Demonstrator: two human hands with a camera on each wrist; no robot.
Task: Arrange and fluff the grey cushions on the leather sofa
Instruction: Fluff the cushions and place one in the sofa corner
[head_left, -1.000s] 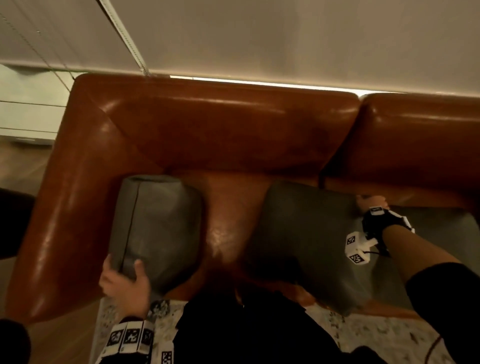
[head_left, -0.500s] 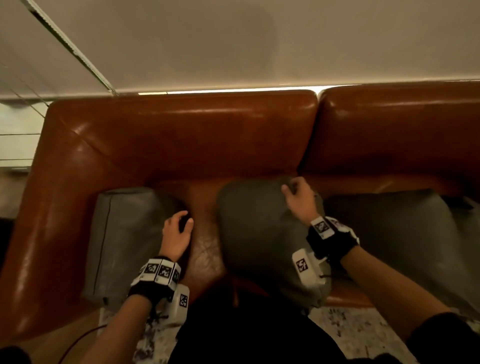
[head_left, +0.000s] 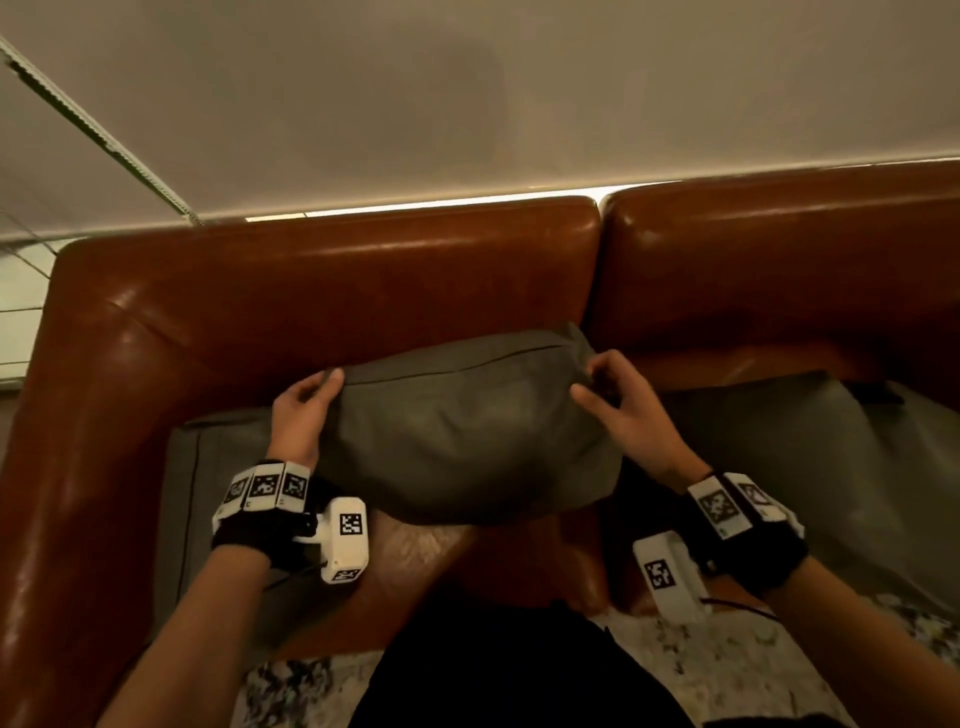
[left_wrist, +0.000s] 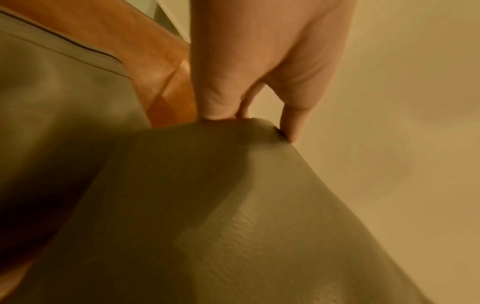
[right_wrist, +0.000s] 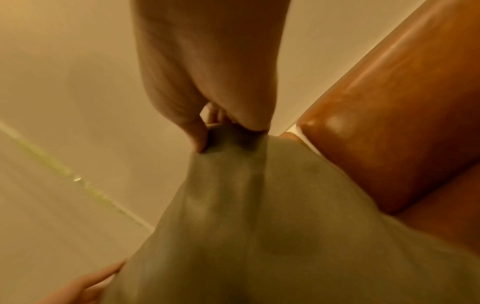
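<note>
**Q:** What has changed since half a second ago?

**A:** Both hands have moved up to the top corners of the middle cushion, a plump dark grey fabric cushion (head_left: 467, 431) at the centre of the frame. Before, the left hand lay near the seat between two cushions and the right hand sat on the cushion's top edge. Now the cushion is raised, its lower edge clear of the brown leather sofa (head_left: 322, 291), whose backrest runs across the middle of the frame.

**Q:** How are the hands holding it?

**A:** The left hand (head_left: 301, 410) pinches the upper left corner, thumb in front and fingers (left_wrist: 221, 98) curled behind. The right hand (head_left: 618, 405) bunches the upper right corner tightly between thumb and curled fingers (right_wrist: 197, 131).

**Q:** Where are the other cushions?

**A:** A flat grey cushion with dark piping (head_left: 208, 467) lies at the lower left by the sofa arm. Another grey cushion (head_left: 779, 457) lies on the seat at the right.

**Q:** How should this step be done well?

**A:** Probably keep both corner grips even, shake so the filling spreads, then stand the cushion upright against the backrest. A loose pinch could let one corner slip.
</note>
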